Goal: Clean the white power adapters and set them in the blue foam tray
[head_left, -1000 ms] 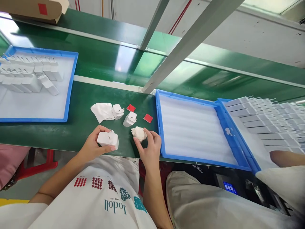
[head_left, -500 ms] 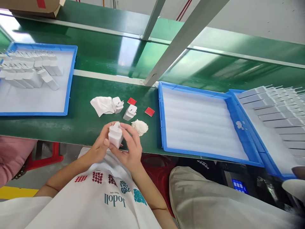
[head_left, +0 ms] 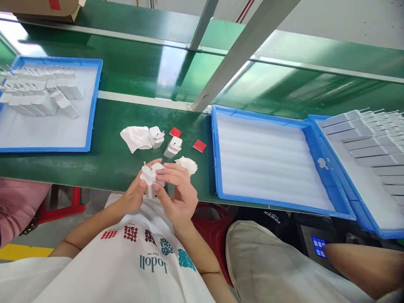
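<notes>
A white charger plug [head_left: 148,179] is held between my two hands over the table's front edge, its metal pins pointing up. My left hand [head_left: 136,194] grips it from the left with the thumb in front. My right hand [head_left: 179,191] has its fingers and thumb closed on the right side of the plug. Beyond my hands, two more white charger plugs [head_left: 173,147] stand on the green table with pins up. A white cloth [head_left: 135,139] lies beside the farther one. A crumpled off-white wad [head_left: 187,165] sits just past my right fingers.
Two red squares [head_left: 199,146] lie on the table. At left, a blue tray [head_left: 91,109] holds several white chargers. A blue tray with white lining [head_left: 268,164] stands at right, beside another tray of chargers [head_left: 372,143]. A metal post [head_left: 240,59] slants overhead. A co-worker's arm [head_left: 362,265] shows lower right.
The charger plug has been turned in my hands, so its pins now show at the left. My right hand has shifted slightly right. A co-worker's forearm has come into view at lower right.
</notes>
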Demonstrator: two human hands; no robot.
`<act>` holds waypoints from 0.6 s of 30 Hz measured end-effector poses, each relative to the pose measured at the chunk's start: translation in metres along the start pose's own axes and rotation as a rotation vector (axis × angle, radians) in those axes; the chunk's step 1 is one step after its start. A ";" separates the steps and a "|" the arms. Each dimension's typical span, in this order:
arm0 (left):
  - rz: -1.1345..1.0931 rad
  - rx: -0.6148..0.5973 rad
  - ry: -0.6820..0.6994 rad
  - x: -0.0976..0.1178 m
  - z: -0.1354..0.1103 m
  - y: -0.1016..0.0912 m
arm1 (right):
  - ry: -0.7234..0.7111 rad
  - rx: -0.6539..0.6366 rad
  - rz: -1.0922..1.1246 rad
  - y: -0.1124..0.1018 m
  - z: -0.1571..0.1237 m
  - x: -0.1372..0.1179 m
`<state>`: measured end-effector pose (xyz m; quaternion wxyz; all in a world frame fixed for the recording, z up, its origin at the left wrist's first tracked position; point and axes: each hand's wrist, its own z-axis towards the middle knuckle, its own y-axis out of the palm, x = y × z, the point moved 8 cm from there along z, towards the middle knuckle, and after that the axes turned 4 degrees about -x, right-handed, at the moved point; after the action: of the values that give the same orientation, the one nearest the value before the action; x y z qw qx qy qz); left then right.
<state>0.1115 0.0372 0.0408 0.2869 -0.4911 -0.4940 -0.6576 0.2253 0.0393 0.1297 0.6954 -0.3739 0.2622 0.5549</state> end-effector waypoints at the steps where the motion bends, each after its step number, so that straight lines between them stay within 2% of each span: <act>1: 0.038 0.007 0.008 0.002 0.000 -0.002 | 0.003 0.006 0.008 0.000 0.000 0.000; 8: 0.254 0.031 0.063 0.017 0.000 -0.005 | 0.031 -0.024 0.052 0.000 -0.002 0.005; 14: 0.311 -0.002 0.001 0.016 0.002 0.000 | 0.037 -0.034 0.077 -0.001 -0.002 0.011; 18: 0.394 0.053 -0.029 0.020 0.002 -0.004 | -0.013 -0.024 -0.024 -0.004 -0.002 0.012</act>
<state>0.1014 0.0431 0.0578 0.4157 -0.5800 -0.4094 -0.5685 0.2322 0.0441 0.1195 0.6990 -0.3818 0.2465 0.5522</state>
